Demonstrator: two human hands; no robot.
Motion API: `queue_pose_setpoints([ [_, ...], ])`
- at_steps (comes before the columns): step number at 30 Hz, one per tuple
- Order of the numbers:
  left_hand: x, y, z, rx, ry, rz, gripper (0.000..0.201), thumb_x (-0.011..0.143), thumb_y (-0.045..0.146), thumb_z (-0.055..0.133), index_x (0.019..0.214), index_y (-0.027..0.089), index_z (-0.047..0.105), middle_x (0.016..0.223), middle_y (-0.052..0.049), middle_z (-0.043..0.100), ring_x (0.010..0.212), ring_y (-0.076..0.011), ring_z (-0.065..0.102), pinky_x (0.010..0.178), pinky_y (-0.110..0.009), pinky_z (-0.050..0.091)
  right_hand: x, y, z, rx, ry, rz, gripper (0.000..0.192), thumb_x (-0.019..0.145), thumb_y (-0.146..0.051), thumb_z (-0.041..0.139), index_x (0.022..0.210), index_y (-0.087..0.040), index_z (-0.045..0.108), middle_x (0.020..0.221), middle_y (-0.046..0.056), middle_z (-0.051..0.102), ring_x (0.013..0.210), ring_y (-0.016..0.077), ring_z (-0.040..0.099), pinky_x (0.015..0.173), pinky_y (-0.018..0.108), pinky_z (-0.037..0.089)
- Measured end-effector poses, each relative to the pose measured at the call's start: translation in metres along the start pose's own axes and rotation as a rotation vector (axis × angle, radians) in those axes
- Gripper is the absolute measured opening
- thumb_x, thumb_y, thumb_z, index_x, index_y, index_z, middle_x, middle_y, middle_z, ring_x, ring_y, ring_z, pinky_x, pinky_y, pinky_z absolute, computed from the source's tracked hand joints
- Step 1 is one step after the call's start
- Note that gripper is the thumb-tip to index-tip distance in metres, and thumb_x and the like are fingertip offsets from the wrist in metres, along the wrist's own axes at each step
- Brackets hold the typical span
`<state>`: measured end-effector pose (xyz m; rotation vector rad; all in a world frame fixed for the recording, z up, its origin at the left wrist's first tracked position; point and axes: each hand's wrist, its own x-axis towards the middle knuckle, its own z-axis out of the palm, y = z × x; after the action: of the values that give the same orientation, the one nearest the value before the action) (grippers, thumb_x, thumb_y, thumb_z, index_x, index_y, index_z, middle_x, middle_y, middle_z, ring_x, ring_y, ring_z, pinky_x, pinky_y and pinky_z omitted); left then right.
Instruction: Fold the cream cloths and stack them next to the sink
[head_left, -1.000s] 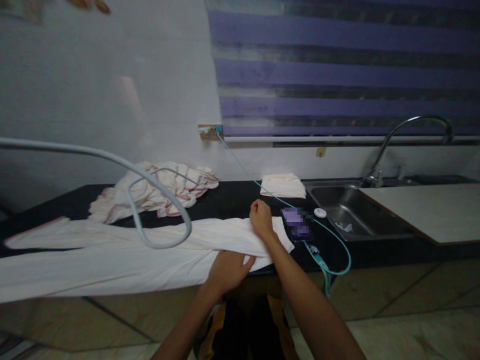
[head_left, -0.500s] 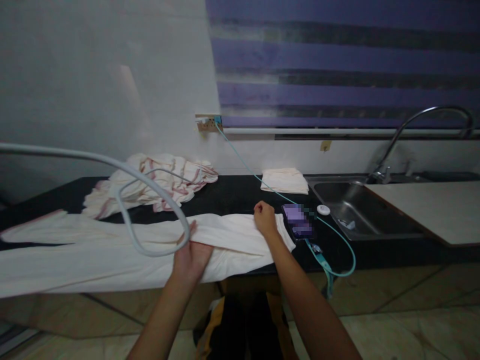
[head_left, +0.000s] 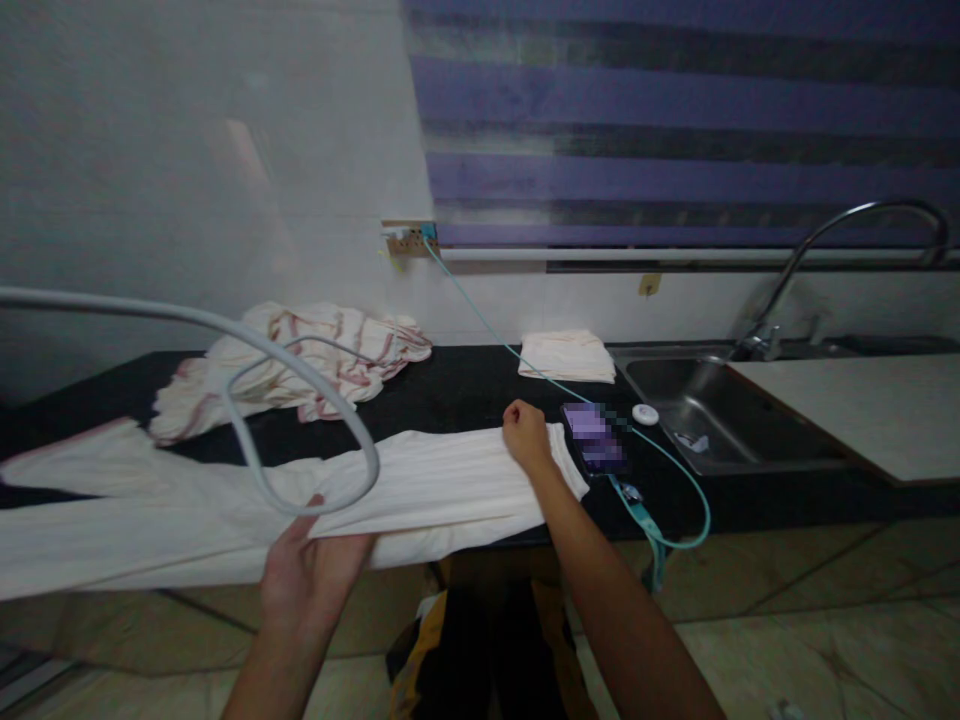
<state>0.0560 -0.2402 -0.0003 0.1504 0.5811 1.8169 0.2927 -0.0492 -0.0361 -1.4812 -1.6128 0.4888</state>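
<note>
A long white garment (head_left: 442, 480) lies stretched along the dark countertop, its left end divided into two long strips and its right end ribbed. My left hand (head_left: 311, 570) is at its front edge, palm up, with the thumb over the cloth and the fingers hidden beneath it. Near the ribbed end, my right hand (head_left: 526, 435) is closed at the garment's back edge; the cloth under its curled fingers is hidden. A thick grey cable (head_left: 330, 385) loops across the view above my left hand, close to the camera.
A crumpled white cloth with reddish trim (head_left: 300, 355) lies behind the garment. Toward the right are a folded cream cloth (head_left: 566, 357), a phone (head_left: 592, 435), a turquoise cable (head_left: 701, 500), a white round object (head_left: 645, 414) and a sink (head_left: 731, 462) partly covered by a board (head_left: 870, 410).
My left hand has slid left along the garment's front edge, and the cloth between my hands lies flatter. My right hand has stayed in nearly the same place.
</note>
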Motion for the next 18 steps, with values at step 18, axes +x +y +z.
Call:
queue_pose_setpoints([
  [18,0.033,0.04,-0.016,0.063,0.078,0.124,0.046,0.106,0.024,0.036,0.144,0.014,0.06,0.121,-0.011,0.079,0.104,-0.0221,0.078,0.089,-0.039,0.065,-0.001,-0.003,0.0,-0.046,-0.011,0.009,0.024,0.096,-0.011,0.053,0.083,-0.022,0.07,0.083,0.005,0.072,0.079,0.0178,0.064,0.07,0.027,0.04],
])
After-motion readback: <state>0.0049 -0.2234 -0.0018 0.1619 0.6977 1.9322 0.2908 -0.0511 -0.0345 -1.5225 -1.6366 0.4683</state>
